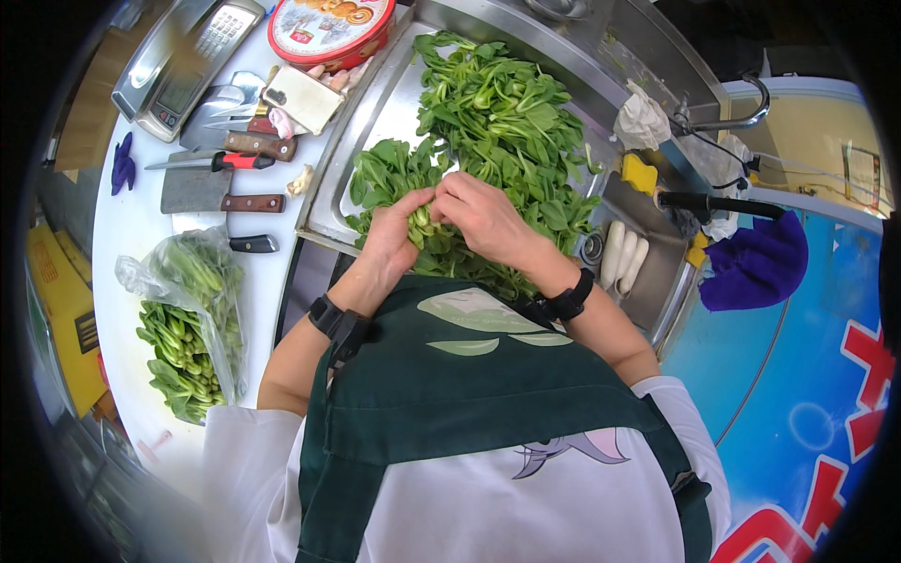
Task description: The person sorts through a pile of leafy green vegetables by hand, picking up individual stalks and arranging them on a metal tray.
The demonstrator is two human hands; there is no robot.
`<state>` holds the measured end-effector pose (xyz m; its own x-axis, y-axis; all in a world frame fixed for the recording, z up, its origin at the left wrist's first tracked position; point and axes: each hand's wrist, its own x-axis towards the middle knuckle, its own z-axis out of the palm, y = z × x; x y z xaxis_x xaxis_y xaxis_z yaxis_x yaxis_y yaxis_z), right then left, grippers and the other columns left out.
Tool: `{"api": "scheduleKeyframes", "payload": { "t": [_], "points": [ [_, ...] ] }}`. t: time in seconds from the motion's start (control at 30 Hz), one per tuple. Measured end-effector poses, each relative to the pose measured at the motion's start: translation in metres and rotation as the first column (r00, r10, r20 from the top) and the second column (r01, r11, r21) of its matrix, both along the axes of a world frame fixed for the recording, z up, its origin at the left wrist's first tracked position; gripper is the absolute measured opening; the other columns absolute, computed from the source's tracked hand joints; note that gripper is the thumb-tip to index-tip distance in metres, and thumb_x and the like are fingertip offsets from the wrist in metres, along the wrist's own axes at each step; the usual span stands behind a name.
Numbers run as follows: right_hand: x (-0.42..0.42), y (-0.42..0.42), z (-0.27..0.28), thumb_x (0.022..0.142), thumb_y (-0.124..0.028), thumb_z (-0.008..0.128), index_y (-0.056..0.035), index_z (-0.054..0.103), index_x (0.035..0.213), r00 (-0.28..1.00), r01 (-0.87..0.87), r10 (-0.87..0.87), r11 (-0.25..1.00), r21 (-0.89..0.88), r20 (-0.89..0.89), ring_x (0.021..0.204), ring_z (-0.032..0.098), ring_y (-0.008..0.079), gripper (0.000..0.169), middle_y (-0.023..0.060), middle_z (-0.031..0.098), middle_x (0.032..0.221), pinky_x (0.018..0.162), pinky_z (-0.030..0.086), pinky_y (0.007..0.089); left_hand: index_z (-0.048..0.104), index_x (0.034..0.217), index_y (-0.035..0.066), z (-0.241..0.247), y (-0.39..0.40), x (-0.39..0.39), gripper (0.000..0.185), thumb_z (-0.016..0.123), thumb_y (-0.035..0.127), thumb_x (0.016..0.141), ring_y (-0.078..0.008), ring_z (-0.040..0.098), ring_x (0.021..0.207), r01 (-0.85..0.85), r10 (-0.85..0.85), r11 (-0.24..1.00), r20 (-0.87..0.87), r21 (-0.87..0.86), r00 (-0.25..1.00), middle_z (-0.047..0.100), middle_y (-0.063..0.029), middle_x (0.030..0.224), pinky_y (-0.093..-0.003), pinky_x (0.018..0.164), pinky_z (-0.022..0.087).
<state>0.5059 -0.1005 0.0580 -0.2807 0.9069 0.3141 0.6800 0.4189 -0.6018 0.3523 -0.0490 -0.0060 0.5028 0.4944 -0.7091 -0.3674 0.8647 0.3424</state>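
A large heap of leafy green vegetables (503, 119) lies on a stainless steel tray (380, 112) before me. My left hand (394, 229) holds a small leafy green plant (422, 224) by its pale base, at the near left part of the heap. The fingertips of my right hand (479, 214) pinch at the same plant, close beside the left thumb. More leaves lie under and around both hands, and the fingers partly hide the plant.
On the white table at left are cleavers (193, 184), a red-handled knife (243, 161), a digital scale (193, 77), a phone (304, 98), a round tin (331, 24) and bagged greens (204, 281). At right, a sink (651, 243) holds white radishes (623, 253), near a faucet (746, 123).
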Motion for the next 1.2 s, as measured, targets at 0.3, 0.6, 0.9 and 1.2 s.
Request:
{"api": "scheduleKeyframes", "payload": {
  "t": [0.3, 0.6, 0.9, 1.2],
  "points": [
    [0.006, -0.005, -0.005, 0.072, 0.009, 0.059, -0.0008, 0.051, 0.079, 0.995, -0.044, 0.039, 0.997, -0.062, -0.087, 0.074, 0.052, 0.0268, 0.014, 0.0103, 0.046, 0.080, 0.062, 0.045, 0.0346, 0.062, 0.093, -0.001, -0.002, -0.002, 0.002, 0.012, 0.062, 0.010, 0.087, -0.0170, 0.063, 0.076, 0.001, 0.000, 0.999, 0.019, -0.055, 1.000, 0.065, -0.0068, 0.086, -0.0285, 0.071, 0.052],
    [0.010, -0.009, -0.010, 0.078, -0.001, 0.053, -0.0008, 0.048, 0.081, 0.987, -0.142, 0.130, 0.980, -0.137, -0.090, 0.074, 0.049, 0.0289, 0.006, 0.0113, 0.045, 0.081, 0.064, 0.043, 0.0368, 0.060, 0.090, 0.006, -0.026, 0.015, -0.006, 0.014, 0.065, 0.018, 0.085, -0.0177, 0.062, 0.075, -0.040, 0.077, 0.963, 0.133, -0.267, 0.988, 0.065, -0.0065, 0.085, -0.0303, 0.069, 0.050],
    [0.051, -0.015, -0.046, 0.079, 0.001, 0.059, -0.0013, 0.067, 0.093, 0.978, 0.206, -0.198, 0.957, -0.202, 0.061, 0.073, 0.063, 0.0316, 0.016, 0.0136, 0.065, 0.083, 0.067, 0.051, 0.0388, 0.058, 0.096, 0.006, -0.012, 0.042, -0.025, 0.019, 0.065, 0.021, 0.086, -0.0228, 0.061, 0.085, -0.140, 0.173, 0.972, 0.169, -0.190, 0.970, 0.065, -0.0109, 0.094, -0.0357, 0.079, 0.051],
    [0.071, 0.019, -0.074, 0.071, -0.002, 0.061, -0.0027, 0.063, 0.086, 0.839, 0.319, -0.192, 0.932, -0.174, 0.509, 0.095, 0.052, 0.0317, 0.015, 0.0143, 0.053, 0.096, 0.078, 0.048, 0.0394, 0.056, 0.096, 0.001, -0.010, 0.027, -0.021, 0.018, 0.065, 0.013, 0.086, -0.0271, 0.061, 0.096, -0.125, 0.244, 0.932, 0.334, -0.341, 0.910, 0.062, -0.0171, 0.102, -0.0378, 0.085, 0.054]
  ]
}}
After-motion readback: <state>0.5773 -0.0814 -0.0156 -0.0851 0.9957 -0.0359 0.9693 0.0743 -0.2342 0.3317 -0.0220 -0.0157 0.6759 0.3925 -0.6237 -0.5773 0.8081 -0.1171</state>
